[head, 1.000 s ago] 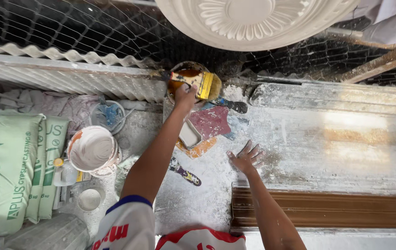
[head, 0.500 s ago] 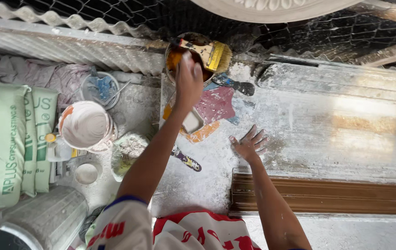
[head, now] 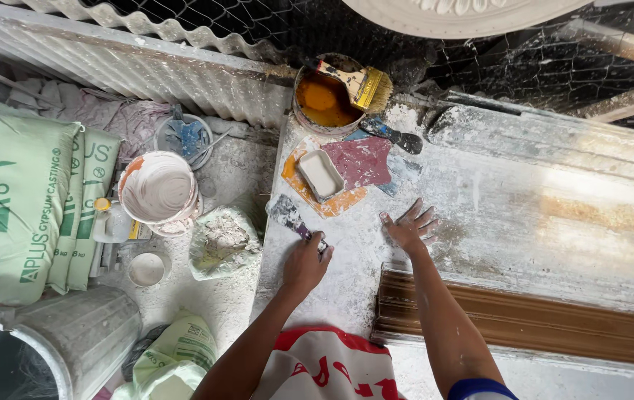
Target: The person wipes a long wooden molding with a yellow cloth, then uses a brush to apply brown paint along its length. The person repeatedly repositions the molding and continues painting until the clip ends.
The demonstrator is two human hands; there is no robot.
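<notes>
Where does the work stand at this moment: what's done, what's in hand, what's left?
Done: the brush lies across the tin of orange-brown liquid, out of hand. In hand: the left hand closes on the handle of a scraper on the dusty table; the right hand rests flat and open. Left: the scraper seems not yet lifted, and the brown moulding strip lies untouched.

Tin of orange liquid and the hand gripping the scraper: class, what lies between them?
Head view: the scraper blade and a small white rectangular tray lie between the tin and the left hand.
</notes>
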